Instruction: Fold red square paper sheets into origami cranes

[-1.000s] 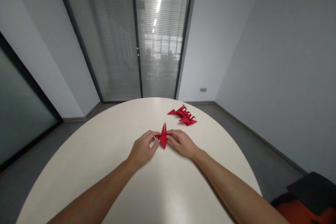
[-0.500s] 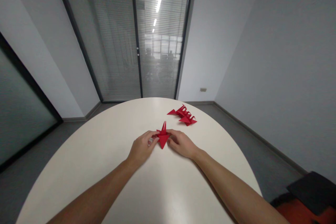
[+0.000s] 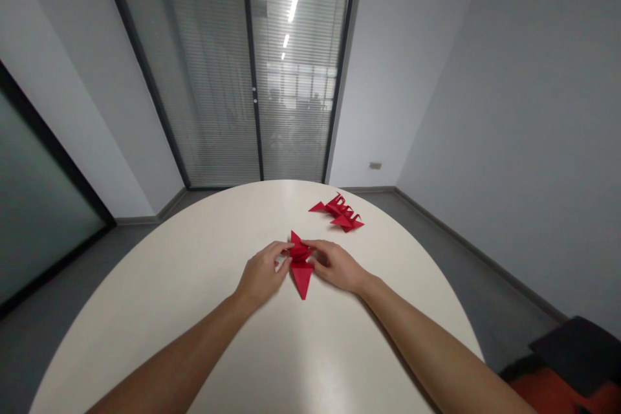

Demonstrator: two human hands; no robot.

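Observation:
A red folded-paper piece, an origami crane by its look [image 3: 301, 277], is held between my two hands over the middle of the table. One pointed flap stretches toward me and another points away. My left hand [image 3: 263, 272] pinches its left side between thumb and fingers. On the opposite side my right hand [image 3: 337, 264] grips the paper in the same way, with some fingertips hidden behind the folds. Beyond my right hand lies a cluster of several red origami cranes [image 3: 342, 213], their wings and bent heads overlapping in a row.
The round white table [image 3: 204, 272] carries all of this. At lower right is a chair [image 3: 577, 362] in black and orange-red. Past the far table edge stands a glass partition with blinds [image 3: 218, 110], and a grey wall [image 3: 533, 110] rises on the right.
The two tall upright points of the held paper are no longer standing. A flap now extends farther toward me and another shows at the far side. Both hands stay nearly in place.

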